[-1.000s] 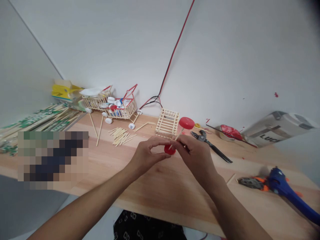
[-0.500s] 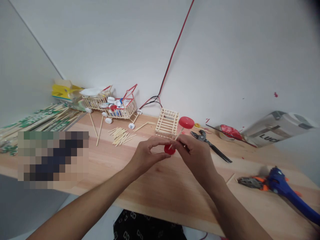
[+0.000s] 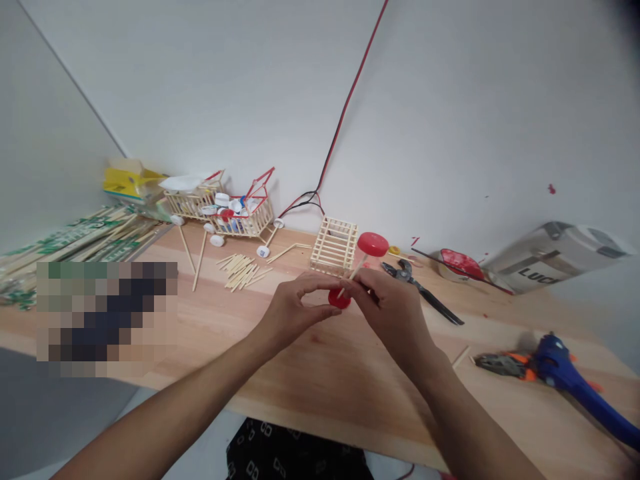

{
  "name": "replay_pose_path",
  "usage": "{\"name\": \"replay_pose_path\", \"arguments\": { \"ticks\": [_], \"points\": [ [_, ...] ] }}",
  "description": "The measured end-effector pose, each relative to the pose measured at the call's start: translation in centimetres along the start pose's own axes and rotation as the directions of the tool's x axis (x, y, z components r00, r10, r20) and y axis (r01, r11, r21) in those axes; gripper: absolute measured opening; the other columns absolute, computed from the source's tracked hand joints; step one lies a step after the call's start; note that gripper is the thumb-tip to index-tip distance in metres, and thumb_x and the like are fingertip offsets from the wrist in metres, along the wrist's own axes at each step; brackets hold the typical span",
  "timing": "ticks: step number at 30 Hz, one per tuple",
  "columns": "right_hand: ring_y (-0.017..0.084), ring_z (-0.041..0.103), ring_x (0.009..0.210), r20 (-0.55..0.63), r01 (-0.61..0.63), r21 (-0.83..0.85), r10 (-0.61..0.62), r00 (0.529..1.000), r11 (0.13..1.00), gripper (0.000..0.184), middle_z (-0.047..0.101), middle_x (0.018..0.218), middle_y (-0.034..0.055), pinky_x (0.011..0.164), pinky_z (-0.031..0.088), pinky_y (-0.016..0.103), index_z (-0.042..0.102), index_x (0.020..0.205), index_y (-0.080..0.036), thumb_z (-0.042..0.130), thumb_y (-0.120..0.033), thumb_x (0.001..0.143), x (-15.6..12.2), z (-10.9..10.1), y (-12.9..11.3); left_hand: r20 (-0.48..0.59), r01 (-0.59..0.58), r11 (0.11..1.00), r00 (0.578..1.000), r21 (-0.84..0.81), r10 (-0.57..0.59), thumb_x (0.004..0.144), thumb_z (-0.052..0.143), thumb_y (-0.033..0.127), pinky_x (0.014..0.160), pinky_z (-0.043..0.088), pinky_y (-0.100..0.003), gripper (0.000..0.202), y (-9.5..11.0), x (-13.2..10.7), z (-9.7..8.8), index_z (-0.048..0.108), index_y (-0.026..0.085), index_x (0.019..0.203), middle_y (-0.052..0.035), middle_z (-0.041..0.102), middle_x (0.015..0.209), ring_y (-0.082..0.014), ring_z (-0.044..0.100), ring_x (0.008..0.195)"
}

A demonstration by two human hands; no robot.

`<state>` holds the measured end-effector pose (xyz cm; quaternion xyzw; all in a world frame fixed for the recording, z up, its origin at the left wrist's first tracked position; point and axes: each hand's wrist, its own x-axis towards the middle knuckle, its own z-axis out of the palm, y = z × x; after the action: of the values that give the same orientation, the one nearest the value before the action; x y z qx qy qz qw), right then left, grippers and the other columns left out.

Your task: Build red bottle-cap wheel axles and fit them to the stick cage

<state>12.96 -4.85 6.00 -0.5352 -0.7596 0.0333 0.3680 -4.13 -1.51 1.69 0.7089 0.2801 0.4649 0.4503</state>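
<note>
Between my two hands, above the front half of the table, is a thin wooden stick (image 3: 357, 268) with a red bottle cap at each end. The upper red cap (image 3: 373, 244) stands out beyond my right hand. My left hand (image 3: 295, 303) grips the lower red cap (image 3: 339, 299) between thumb and fingers. With thumb and fingertips pinched, my right hand (image 3: 387, 300) holds the stick close to that lower cap. Just behind the hands sits a small slatted frame of wooden sticks (image 3: 334, 245).
Short sticks (image 3: 243, 272) lie in a pile at the left, before two little stick carts (image 3: 240, 217) on cap wheels. Bundled skewers (image 3: 85, 240) are further left. At the right are black-handled pliers (image 3: 435, 303), a blue glue gun (image 3: 570, 380), orange pliers (image 3: 500, 365) and a red-painted cup (image 3: 460, 265).
Almost nothing differs. Both hands keep the same grip on the stick and cap, and the objects on the table have stayed put.
</note>
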Motion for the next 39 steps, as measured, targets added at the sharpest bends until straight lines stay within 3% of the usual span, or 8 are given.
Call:
{"name": "replay_pose_path", "arguments": {
  "ticks": [23, 39],
  "points": [
    [0.008, 0.041, 0.052, -0.014, 0.003, 0.001, -0.003, 1.000, 1.000, 0.029, 0.049, 0.056, -0.0051, 0.052, 0.029, 0.021, 0.048, 0.061, -0.019, 0.056, -0.024, 0.088, 0.04, -0.08, -0.25, -0.006, 0.027, 0.999, 1.000, -0.036, -0.027, 0.071, 0.075, 0.015, 0.094, 0.052, -0.040, 0.032, 0.20, 0.00, 0.06, 0.071, 0.022, 0.102, -0.0075, 0.068, 0.112, -0.0207, 0.060, 0.109],
    [0.008, 0.039, 0.050, -0.015, 0.006, -0.010, -0.006, 1.000, 1.000, 0.029, 0.049, 0.055, -0.0049, 0.051, 0.029, 0.022, 0.048, 0.060, -0.019, 0.055, -0.025, 0.088, 0.03, 0.01, -0.19, -0.003, 0.018, 1.000, 1.000, -0.014, -0.018, 0.070, 0.076, 0.017, 0.099, 0.048, -0.042, 0.032, 0.30, 0.00, 0.02, 0.072, 0.023, 0.102, -0.0074, 0.069, 0.112, -0.0215, 0.060, 0.110]
  ]
}}
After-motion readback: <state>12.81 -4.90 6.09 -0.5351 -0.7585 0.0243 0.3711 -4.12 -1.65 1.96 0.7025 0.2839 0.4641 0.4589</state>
